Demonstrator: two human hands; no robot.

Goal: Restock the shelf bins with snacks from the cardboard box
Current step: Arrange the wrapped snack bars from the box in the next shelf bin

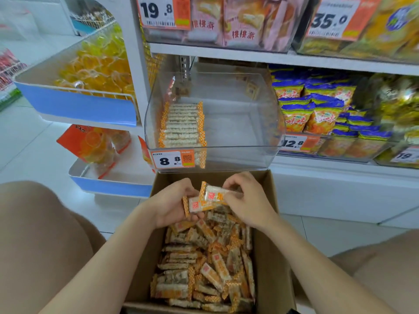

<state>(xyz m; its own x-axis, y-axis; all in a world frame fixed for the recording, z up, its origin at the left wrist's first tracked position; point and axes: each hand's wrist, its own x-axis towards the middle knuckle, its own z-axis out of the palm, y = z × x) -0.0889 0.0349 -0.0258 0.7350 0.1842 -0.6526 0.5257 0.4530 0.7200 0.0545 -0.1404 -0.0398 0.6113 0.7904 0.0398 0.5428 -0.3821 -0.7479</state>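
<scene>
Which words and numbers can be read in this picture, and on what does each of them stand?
"19.8": top-left price tag.
"35.0": top-right price tag.
"8.8": front tag of the clear bin.
"12.8": shelf tag below the blue-yellow bags.
"19", cut off: right-edge tag.
"排排派": pink packs.
"味味": blue-yellow bags.
Too blurred to read: the tags' small print and the wrappers of the snack bars.

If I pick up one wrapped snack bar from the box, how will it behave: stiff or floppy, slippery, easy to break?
Probably stiff and light: the snack bar pinched by the right hand keeps its flat shape. Its glossy wrapper may slip a little. The grainy bars stacked in the clear bin look crumbly, so squeeze gently.
</scene>
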